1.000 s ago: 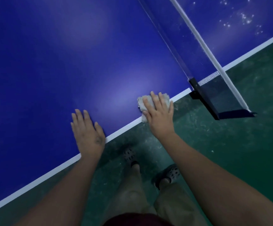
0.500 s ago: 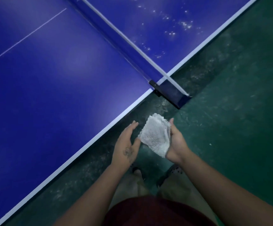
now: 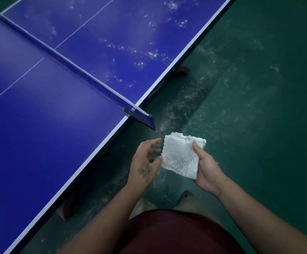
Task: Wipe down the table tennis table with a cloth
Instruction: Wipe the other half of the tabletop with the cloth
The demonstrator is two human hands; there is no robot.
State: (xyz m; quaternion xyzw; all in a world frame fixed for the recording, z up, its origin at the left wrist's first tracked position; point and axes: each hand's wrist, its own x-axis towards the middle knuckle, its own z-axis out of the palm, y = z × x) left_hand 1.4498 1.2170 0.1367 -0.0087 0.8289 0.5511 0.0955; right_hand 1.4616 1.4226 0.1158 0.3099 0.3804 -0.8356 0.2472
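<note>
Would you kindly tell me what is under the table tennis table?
Under the table, only dark frame parts and two reddish feet show above the green floor; the top covers everything further in.

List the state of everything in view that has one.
cloth, folded, held over the floor, off the table
right hand, grips the cloth, thumb on top
left hand, fingers loosely curled at the cloth's left edge, no clear grip
table, near half looks clean; half beyond the net speckled white
net, up, stretched across the table
floor, scuffed, whitish marks
</note>
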